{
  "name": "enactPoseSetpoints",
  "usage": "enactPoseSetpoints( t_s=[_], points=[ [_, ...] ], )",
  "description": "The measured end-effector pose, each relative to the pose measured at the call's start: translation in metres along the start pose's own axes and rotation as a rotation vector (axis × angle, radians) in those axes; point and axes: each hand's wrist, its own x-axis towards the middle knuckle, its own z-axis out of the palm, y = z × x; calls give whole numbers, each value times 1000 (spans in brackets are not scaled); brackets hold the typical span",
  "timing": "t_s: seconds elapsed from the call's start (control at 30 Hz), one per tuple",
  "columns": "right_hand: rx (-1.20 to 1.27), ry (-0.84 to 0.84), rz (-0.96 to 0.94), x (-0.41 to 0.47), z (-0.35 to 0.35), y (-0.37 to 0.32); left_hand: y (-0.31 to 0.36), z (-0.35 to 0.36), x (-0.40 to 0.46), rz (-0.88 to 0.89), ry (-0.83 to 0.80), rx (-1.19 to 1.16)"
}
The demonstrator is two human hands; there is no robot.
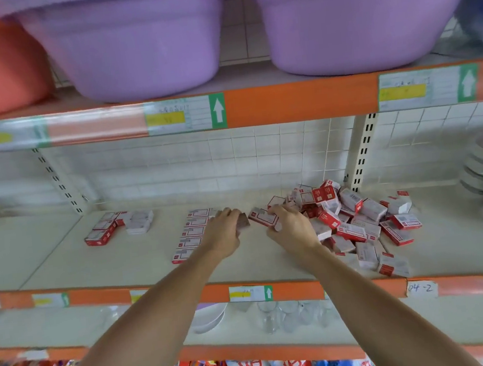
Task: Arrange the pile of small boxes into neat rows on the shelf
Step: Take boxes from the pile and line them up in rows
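Two big purple tubs (136, 44) up top, on the shelf above. Below them, the pale shelf (141, 262) with all the small boxes on it.

At the middle right of the frame, a messy pile of red and white boxes (357, 218), too jumbled to count, likely thirty or more. At the middle, one neat row (193, 235) going from back to front, about five boxes long, partly hidden by the arm. At the middle left, a second small group (119, 227), maybe six boxes, hard to tell.

Two hands, close together, between pile and row. Right hand (291, 226) touching the pile's left edge, fingers curled round one box (263, 217), long side lying left to right. Left hand (224, 229) just beside the row's right side, fingers curled round a small dark thing, probably another box, too blurry to be sure.

Row lies to the left of the held box, so the left hand is nearer for putting down.
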Motion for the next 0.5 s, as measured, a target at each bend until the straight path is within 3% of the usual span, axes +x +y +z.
enactPoseSetpoints(
  t_s=[0.27, 0.5],
  points=[
    [0, -136, 12, 13, 43, -24, -40, -4, -21, -121, -44, 25],
    [-8, -198, 64, 22, 67, -38, -55, -8, -26, 27, -149, 24]
  ],
)
